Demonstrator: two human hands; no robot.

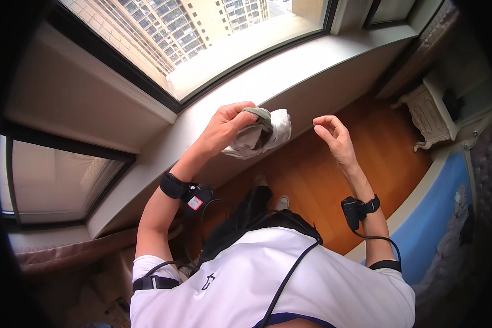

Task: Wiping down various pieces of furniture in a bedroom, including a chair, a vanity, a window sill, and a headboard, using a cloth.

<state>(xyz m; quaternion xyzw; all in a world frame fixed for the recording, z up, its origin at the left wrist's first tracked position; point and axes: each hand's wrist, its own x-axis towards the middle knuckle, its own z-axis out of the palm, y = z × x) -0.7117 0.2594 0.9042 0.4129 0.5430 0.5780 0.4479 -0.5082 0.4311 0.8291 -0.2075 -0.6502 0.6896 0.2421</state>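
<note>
My left hand (231, 125) pinches the green edge of a bundled white-and-green cloth (260, 135) between thumb and fingers. The bundle appears in front of the edge of the white windowsill (311, 55); whether it touches the sill I cannot tell. Part of the cloth is hidden behind my left hand. To the right, my right hand (336, 137) is raised over the wooden floor (311, 197), apart from the cloth. Its thumb and fingertips have a gap between them and hold nothing.
Dark-framed windows (254, 53) stand beyond the sill. At the right are a carved cream bedside cabinet (428, 112) and a bed with a blue cover (430, 229). Black devices with cables (354, 211) are strapped to both my forearms. Pinkish curtain fabric (65, 254) hangs at the lower left.
</note>
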